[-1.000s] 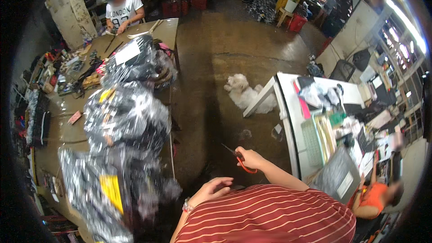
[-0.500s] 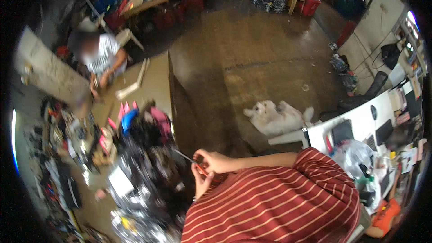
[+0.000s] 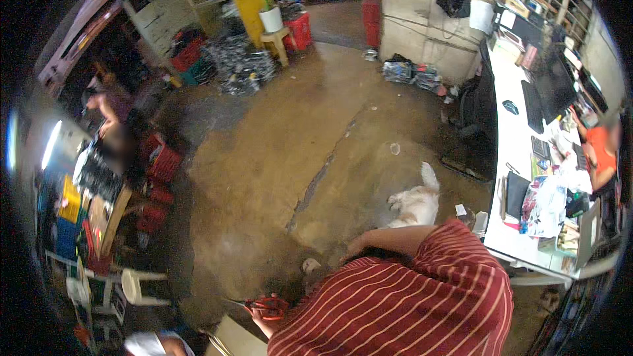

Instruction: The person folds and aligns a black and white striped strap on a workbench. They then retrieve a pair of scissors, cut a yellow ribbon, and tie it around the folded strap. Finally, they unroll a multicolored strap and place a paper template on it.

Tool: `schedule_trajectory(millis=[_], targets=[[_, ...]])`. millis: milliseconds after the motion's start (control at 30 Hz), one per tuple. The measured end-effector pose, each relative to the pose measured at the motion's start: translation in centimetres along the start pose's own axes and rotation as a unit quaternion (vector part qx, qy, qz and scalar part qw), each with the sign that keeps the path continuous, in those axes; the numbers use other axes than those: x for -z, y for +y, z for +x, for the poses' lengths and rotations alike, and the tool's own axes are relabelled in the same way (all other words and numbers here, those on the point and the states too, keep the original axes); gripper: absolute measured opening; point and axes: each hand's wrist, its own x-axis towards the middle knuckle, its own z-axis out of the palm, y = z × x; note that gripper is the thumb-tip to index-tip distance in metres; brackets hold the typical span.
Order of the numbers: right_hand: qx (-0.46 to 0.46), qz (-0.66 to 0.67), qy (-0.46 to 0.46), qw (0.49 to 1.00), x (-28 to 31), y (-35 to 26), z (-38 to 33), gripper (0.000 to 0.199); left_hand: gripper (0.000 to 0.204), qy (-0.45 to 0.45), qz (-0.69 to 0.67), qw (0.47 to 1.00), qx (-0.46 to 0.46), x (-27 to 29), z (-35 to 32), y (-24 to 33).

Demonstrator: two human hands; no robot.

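At the lower middle, my left hand [image 3: 264,323] is closed round a pair of scissors [image 3: 271,307] with red handles. Their thin metal tip points left, over the floor beside the corner of a brown tabletop [image 3: 241,339]. My right hand [image 3: 354,248] hangs in front of my body, its fingers mostly hidden beyond my striped sleeve. Whether it holds anything cannot be seen. Just past that forearm a white and tan dog [image 3: 420,206] lies on the floor.
A white desk [image 3: 511,191] with keyboards, bags and papers runs along the right; a person in orange [image 3: 601,158] sits behind it. Red crates [image 3: 161,158] and a pale plastic stool [image 3: 132,287] stand left. Farther off are a wooden stool [image 3: 275,41] and black bundles [image 3: 241,66].
My view has swung right, bringing in more floor and the desk. My hands, together at the scissors before, are now apart; the left keeps the scissors.
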Motion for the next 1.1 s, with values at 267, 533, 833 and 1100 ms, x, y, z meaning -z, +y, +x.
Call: schedule_trajectory(millis=[267,533,833,1100], targets=[[-0.139,-0.164,0.237,0.947,5.9,-3.2,-10.4,0.042,0.043,-0.415,0.114,0.898,0.095,-28.3,25.1,9.2],[-0.183,0.149,0.178,0.955,27.4,-1.7,-16.0,0.035,0.062,-0.590,0.030,0.785,0.184,-63.2,35.0,0.7],[0.128,-0.169,0.559,0.801,72.0,-26.4,-17.9,0.034,0.095,-0.636,0.173,0.751,-0.046,-85.4,48.5,8.6],[0.362,0.091,0.565,0.736,99.5,-42.0,-20.3,0.042,0.095,-0.698,0.403,0.432,-0.405,-114.0,62.2,2.4]])
